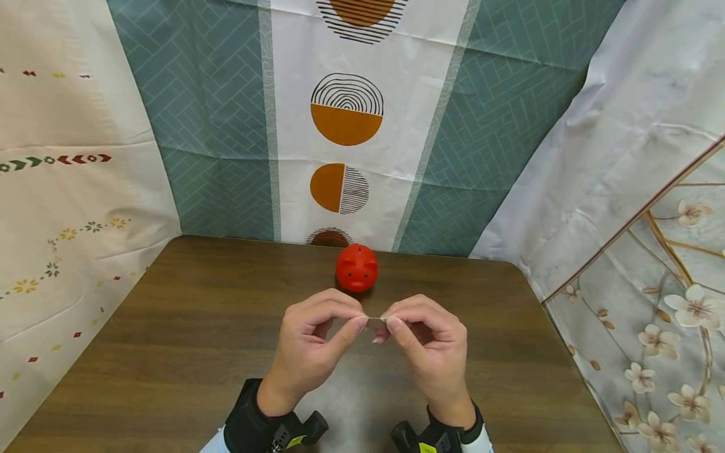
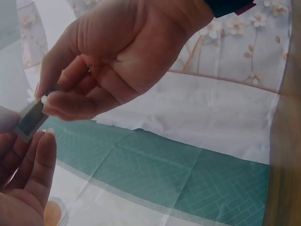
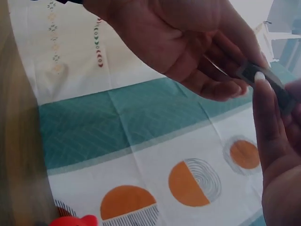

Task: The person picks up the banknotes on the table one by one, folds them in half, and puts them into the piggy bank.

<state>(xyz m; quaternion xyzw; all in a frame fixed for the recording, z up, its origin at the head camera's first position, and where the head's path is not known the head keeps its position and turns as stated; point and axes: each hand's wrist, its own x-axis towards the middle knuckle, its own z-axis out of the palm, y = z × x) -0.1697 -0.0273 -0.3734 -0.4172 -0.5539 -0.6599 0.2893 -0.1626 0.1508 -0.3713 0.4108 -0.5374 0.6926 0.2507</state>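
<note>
My left hand (image 1: pixel 314 343) and right hand (image 1: pixel 433 343) meet over the table's middle. Between them they pinch a small flat green-grey rectangular piece (image 2: pixel 32 117), one end each, with thumb and fingertips. It has a paler border and looks like a folded banknote; in the head view only its thin edge shows. The fingertips cover both ends. Just beyond the hands stands a red piggy bank (image 1: pixel 357 269) facing me, a slot on its top. Neither hand touches it. The right wrist view catches only its top at the lower edge.
The brown wooden table (image 1: pixel 198 327) ends at a back edge just behind the piggy bank. Behind it hangs a teal and white cloth (image 1: pixel 221 126) with orange circles. Patterned curtains flank the table, a cream one (image 1: pixel 68 207) at left and a flowered one (image 1: pixel 640 207) at right.
</note>
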